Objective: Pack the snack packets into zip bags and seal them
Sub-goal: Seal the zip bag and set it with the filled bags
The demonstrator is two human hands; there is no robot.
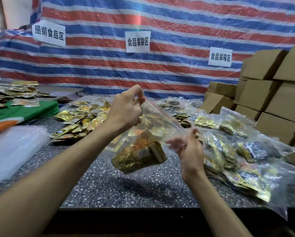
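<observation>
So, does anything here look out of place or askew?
Yes. On the right, the nearest bag of the pile of filled bags hangs over the table's front edge and may slip off. The held zip bag is tilted, its packets bunched in one corner.

Two hands (124, 111); three wall signs (138, 41); one held zip bag (160, 122).

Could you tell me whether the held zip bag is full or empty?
Partly full: the zip bag holds gold snack packets bunched at its lower end.
</observation>
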